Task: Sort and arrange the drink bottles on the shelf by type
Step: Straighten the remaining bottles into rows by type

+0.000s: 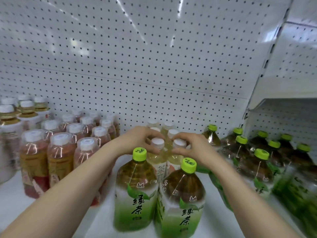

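Here, green-capped bottles (136, 189) between forearms (68, 186).

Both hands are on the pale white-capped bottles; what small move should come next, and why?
Probably nudge them back against their row: left hand and right hand each grip a pale bottle by the neck, with matching bottles right behind.

Both forearms (68, 194), the left hand (138, 140) and the right hand (193, 147) are bare.
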A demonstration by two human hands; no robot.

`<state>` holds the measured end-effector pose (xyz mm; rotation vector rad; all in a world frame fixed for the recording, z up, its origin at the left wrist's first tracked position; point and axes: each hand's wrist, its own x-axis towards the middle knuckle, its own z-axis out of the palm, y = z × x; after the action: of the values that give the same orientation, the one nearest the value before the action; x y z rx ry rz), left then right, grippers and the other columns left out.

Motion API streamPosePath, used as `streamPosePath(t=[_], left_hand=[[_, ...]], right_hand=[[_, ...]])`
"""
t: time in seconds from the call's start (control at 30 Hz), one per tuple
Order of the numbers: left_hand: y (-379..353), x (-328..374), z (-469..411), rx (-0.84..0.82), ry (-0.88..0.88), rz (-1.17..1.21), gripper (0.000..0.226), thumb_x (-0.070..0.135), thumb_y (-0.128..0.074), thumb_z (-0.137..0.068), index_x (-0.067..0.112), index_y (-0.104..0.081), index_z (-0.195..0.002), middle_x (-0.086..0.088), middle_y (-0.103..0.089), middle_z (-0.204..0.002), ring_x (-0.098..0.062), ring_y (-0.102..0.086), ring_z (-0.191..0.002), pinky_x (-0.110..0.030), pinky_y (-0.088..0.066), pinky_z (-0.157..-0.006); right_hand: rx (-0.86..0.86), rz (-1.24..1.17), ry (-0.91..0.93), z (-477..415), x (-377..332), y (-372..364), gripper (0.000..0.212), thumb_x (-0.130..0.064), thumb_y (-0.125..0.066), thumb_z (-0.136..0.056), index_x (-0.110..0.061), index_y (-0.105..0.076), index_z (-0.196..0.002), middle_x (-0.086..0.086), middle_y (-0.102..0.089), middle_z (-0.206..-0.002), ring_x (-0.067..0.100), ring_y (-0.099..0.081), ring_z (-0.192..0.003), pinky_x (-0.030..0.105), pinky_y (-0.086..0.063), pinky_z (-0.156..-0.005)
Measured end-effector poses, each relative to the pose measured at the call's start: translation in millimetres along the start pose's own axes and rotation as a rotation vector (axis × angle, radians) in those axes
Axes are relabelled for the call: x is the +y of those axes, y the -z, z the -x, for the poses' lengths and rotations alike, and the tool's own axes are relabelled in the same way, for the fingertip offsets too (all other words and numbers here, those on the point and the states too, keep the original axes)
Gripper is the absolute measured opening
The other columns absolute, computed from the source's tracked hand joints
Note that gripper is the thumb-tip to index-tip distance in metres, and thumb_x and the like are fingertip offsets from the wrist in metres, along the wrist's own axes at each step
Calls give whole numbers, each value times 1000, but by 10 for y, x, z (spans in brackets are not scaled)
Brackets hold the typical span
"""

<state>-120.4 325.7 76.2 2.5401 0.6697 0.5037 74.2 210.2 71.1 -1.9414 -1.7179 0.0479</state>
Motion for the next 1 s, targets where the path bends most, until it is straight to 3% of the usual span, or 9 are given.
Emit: streamPosePath(t=[0.07, 0.13, 0.23, 0.47, 0.63, 0.77, 0.83, 0.93, 1.0], left_hand=[[-40, -45, 52, 134, 64, -117, 55, 41, -80, -74, 33, -64, -126, 5, -69, -117, -11, -65, -93, -30, -52, -86], [-102, -89, 71, 225, 80, -186, 57, 48, -79, -72, 33, -63, -125, 1, -71, -113, -16, -65, -96, -30, -50, -83], [-129, -130, 76, 251, 66, -199, 58, 50, -77, -74, 31, -62, -127, -1, -72, -113, -18, -66, -96, -30, -49, -83], [-136, -267, 101, 185, 18, 26, 53, 37, -75, -79, 30, -59, -129, -2, -70, -117, -19, -65, -106, -40, -52, -92], [-159, -264, 128, 226, 18, 161, 49, 19, -79, -80, 23, -63, -126, -2, -71, -113, -14, -67, -102, -35, -52, -93], [-221, -242, 198, 210, -27, 331, 50, 14, -74, -84, 22, -60, -132, 1, -65, -127, -12, -67, -106, -30, -53, -95], [-237, -232, 205, 207, -30, 383, 51, 11, -73, -86, 23, -59, -133, 0, -62, -132, -14, -66, -109, -31, -53, -95], [-224, -228, 201, 221, -31, 380, 51, 15, -74, -84, 22, -60, -133, 2, -62, -129, -12, -65, -108, -19, -51, -92], [-213, -240, 213, 244, -27, 389, 49, 18, -74, -84, 21, -61, -131, 5, -63, -125, -6, -63, -104, -9, -48, -86]], right_hand=[[50, 33, 4, -46, -57, -39, 45, -52, -79, -73, -33, -70, -113, -5, -68, -90, 15, -60, -83, 30, -45, -71], [59, 39, 4, -73, -81, -64, 43, -52, -79, -73, -29, -71, -109, -6, -64, -83, 12, -56, -76, 29, -39, -66], [27, 8, -1, -85, -41, -57, 39, -54, -78, -72, -30, -72, -102, -8, -69, -86, 4, -59, -71, 30, -48, -70], [-57, -108, 65, -19, 97, -3, 35, -34, -76, -84, -39, -68, -118, -20, -67, -122, 1, -63, -108, 29, -51, -95], [1, -95, 56, 25, 67, 55, 34, -30, -80, -80, -41, -67, -110, -12, -69, -110, 3, -67, -86, 22, -53, -76], [-104, -168, 78, 34, 47, 57, 38, -20, -77, -85, -37, -69, -118, -13, -69, -117, 8, -68, -96, 34, -55, -91], [-69, -10, 68, -8, 34, 21, 36, -33, -75, -85, -31, -69, -121, -6, -66, -110, 17, -64, -97, 37, -52, -88], [81, 327, -33, -63, -73, -45, 49, -64, -68, -77, -22, -67, -101, -1, -62, -92, 20, -58, -86, 34, -45, -72], [63, 314, -63, -58, -113, -40, 52, -68, -65, -77, -21, -64, -99, -2, -65, -94, 19, -59, -86, 33, -45, -72]])
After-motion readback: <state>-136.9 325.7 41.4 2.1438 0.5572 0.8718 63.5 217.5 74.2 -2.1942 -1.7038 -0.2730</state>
